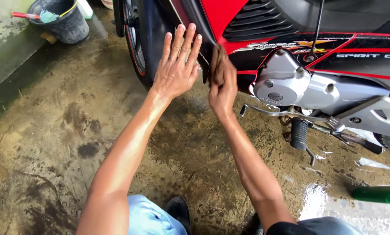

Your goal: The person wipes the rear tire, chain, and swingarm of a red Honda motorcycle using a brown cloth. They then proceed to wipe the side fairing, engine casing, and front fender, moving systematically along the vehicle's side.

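My left hand (175,67) is flat with its fingers spread, pressed against the dark lower fairing (158,26) of a red and black motorcycle beside the front wheel (134,43). My right hand (223,89) grips a brown cloth (217,63) and holds it against the edge of the red side panel (223,13). Just right of that hand are the silver engine casing (282,80) and the footpeg (299,132).
A black bucket (62,19) with a brush in it stands at the top left by a concrete step. The concrete floor (64,130) is wet and stained, with a puddle at the lower right. A green object (379,194) lies at the right edge. My knees show at the bottom.
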